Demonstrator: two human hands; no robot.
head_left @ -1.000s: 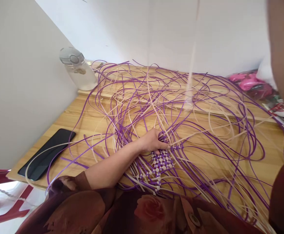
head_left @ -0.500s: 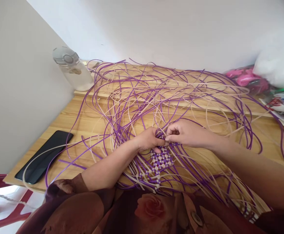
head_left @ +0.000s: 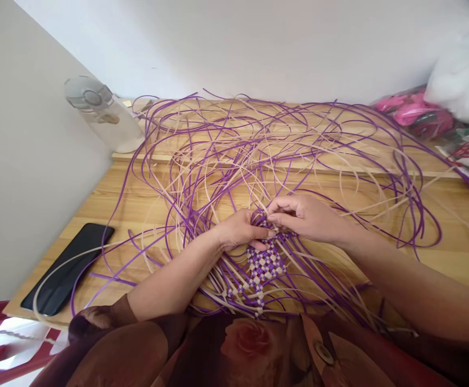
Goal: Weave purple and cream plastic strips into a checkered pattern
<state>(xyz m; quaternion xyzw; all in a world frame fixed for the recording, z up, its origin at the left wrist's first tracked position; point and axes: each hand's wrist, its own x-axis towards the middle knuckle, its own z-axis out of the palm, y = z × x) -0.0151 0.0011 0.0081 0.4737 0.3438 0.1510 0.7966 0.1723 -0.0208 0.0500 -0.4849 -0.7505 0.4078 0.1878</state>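
Here's the woven piece [head_left: 264, 266], purple and cream checks, flat on the wooden table [head_left: 109, 201] right in front of my shirt, and everything's happening at its far edge! My left hand [head_left: 244, 231] clamps that edge, thumb on top. My right hand [head_left: 301, 217] comes in from its right, thumb and finger closed in a pinch on what looks like a strand; which one, I can't tell, because the fingertips hide it.

I'd call this step working one strand into the weave, judging by the loose strands [head_left: 242, 177] fanning out beyond the piece and to both sides. Now the move calls for a firm left hold, so the checks don't slip, and a clean right-hand pull, snug but gentle. The danger, I reckon, is snagging a neighbour in that tangle beyond the piece!
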